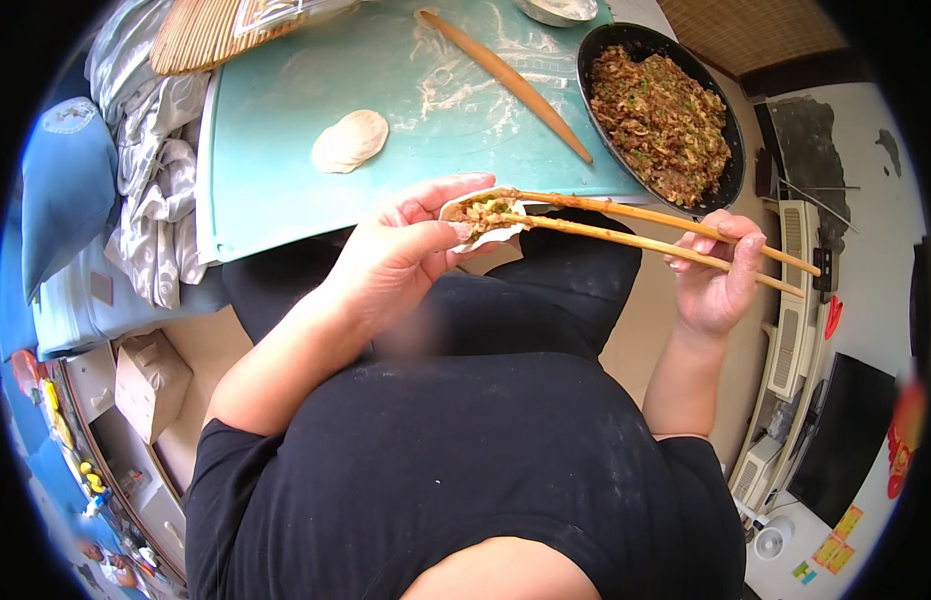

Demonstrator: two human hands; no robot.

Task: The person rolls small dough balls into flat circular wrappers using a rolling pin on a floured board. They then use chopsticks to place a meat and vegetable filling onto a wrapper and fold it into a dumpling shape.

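Cupped in my left hand (410, 235) is a dumpling wrapper (495, 238) with chopped filling (482, 214) heaped in it. My fingers and thumb curl round its left edges. A pair of wooden chopsticks (625, 236) is gripped near the thick ends by my right hand (720, 275). Their tips reach left to the wrapper and touch the filling. A black pan (733, 150) full of the same brown and green filling stands beyond my right hand. On the floured mat lies a small stack of round dough wrappers (351, 141), beyond my left hand.
The turquoise mat (275, 200) covers the table ahead. A tapered wooden rolling pin (510, 82) lies diagonally on it, left of the pan. At the far edge are a metal bowl (560, 10) and a round woven tray (190, 40). Crumpled grey bedding (155, 150) adjoins the mat's left side.
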